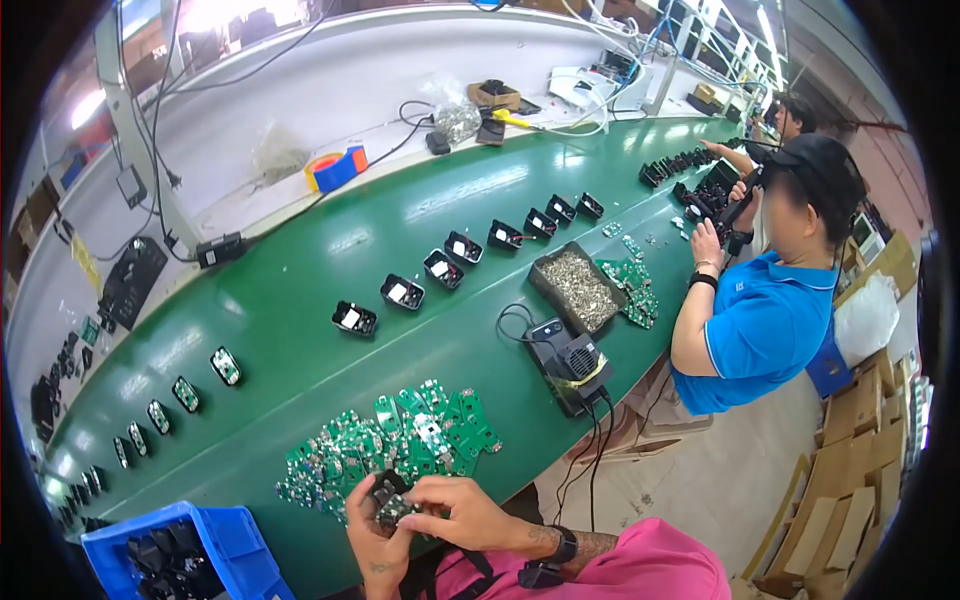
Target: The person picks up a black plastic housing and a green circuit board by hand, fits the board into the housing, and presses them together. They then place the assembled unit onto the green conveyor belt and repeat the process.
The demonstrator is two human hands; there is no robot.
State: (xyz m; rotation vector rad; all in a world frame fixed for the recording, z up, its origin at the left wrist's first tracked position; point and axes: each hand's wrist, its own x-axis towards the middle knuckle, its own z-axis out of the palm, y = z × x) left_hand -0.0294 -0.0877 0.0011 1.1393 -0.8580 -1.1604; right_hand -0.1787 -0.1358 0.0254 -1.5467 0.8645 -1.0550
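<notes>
Near the front edge of the green bench, my left hand (374, 548) is closed around a small black housing (384, 486). A green circuit board (394, 511) sits at the housing's opening. From the right, my right hand (468, 512) presses its thumb and fingers on the board; whether it is fully seated I cannot tell. Just beyond my hands spreads a pile of loose green circuit boards (400, 430). Black housings with boards in them (225, 366) stand in a row on the left, and open black housings with white labels (402, 291) run across the middle.
A blue bin (225, 540) of black parts stands at the lower left. Right of the board pile are a black corded device (568, 362) and a dark tray of small metal parts (560, 280). A co-worker in a blue shirt (770, 330) works at the right; orange and blue tape rolls (338, 168) lie behind.
</notes>
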